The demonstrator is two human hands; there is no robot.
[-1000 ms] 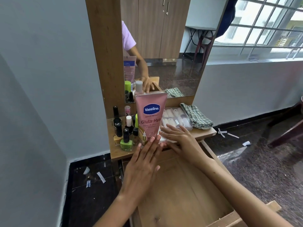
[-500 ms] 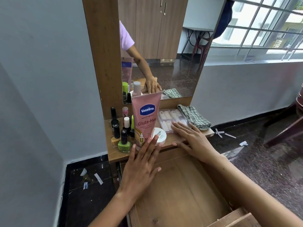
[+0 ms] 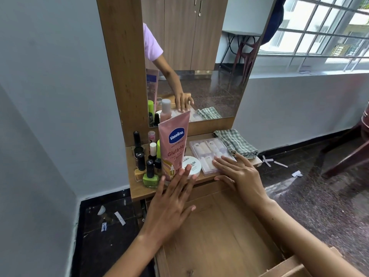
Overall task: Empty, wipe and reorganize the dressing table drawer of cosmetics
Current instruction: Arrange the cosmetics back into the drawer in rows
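Both forearms reach forward over the pulled-out wooden drawer [image 3: 217, 236], whose bare bottom lies nearest. Past its far edge, the left hand [image 3: 171, 202] is flat with straight fingers, its tips touching the white jar [image 3: 191, 164] and the foot of the pink Vaseline tube [image 3: 174, 144]. Right of the jar, the right hand [image 3: 239, 172] rests flat, fingers spread, on the clear case [image 3: 209, 152], with the checked cloth [image 3: 235, 143] beyond.

Paper scraps [image 3: 119, 217] litter the dark floor [image 3: 329, 196] below a barred window [image 3: 319, 33].
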